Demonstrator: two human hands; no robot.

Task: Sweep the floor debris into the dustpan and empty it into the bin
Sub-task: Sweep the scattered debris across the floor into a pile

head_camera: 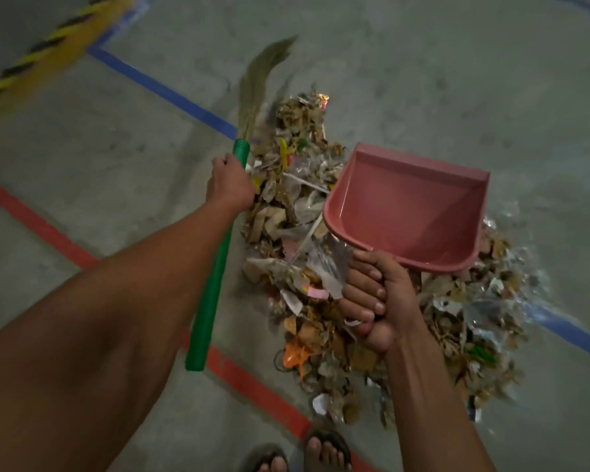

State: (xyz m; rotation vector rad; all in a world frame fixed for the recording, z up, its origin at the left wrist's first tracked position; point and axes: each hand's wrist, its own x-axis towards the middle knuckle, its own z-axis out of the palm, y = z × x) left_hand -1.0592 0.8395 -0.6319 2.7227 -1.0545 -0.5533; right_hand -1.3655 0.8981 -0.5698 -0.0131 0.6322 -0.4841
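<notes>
your left hand (pixel 231 181) is wrapped round the green handle of the broom (pixel 215 267), near its top end, with the bristles reaching out over the far edge of the debris pile (pixel 324 233). your right hand (pixel 375 301) grips the handle of the pink dustpan (pixel 409 206), fingers curled tight, and the pan is empty with its open edge towards the far side, over the pile. the debris, paper scraps, dry leaves and plastic bits, lies heaped on the concrete floor (pixel 116 158) between a red line (pixel 48 229) and a blue line (pixel 171 93). your feet in sandals (pixel 327 447) are just beside the pile's near edge.
</notes>
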